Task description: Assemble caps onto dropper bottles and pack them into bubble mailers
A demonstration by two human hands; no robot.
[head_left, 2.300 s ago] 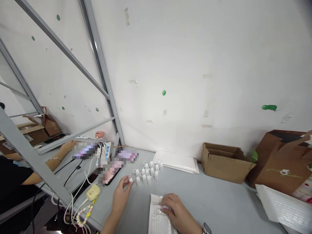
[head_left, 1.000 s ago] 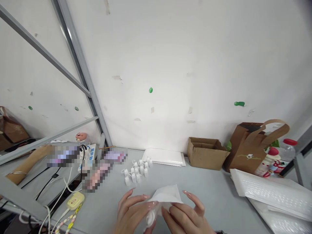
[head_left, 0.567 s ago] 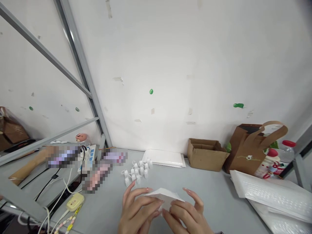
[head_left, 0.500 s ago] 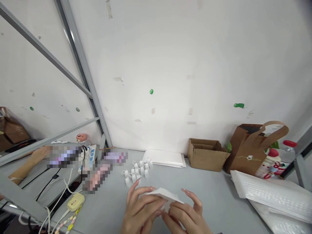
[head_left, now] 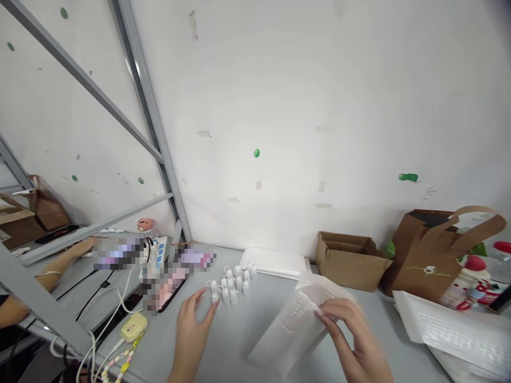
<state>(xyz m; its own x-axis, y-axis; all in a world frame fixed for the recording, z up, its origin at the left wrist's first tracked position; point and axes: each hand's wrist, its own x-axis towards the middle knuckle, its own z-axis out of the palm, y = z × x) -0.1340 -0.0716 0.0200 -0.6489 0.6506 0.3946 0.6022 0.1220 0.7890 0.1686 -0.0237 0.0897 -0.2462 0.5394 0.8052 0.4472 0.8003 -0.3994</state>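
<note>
My right hand (head_left: 349, 332) pinches the upper edge of a translucent white bubble bag (head_left: 293, 327), which hangs slanted over the grey table (head_left: 235, 338). At the near left corner of a cluster of small white bottles (head_left: 233, 284), my left hand (head_left: 195, 324) has its thumb and fingers apart around the nearest bottle; firm contact cannot be made out. The bottles stand upright, each with a thin loop at its top. Behind them lies a flat stack of white padded bags (head_left: 275, 263) against the wall.
An open cardboard box (head_left: 351, 268) and a brown paper bag (head_left: 423, 260) stand at the back right, with more bubble bags (head_left: 459, 330) in front. Phones, cables and a yellow case (head_left: 134, 326) lie left. Another person's arm (head_left: 59, 271) is beyond the metal frame.
My left hand has let go of the white bag and moved left to the bottles. My right hand has moved right, with the bag now hanging unfolded from it. The view has shifted slightly left.
</note>
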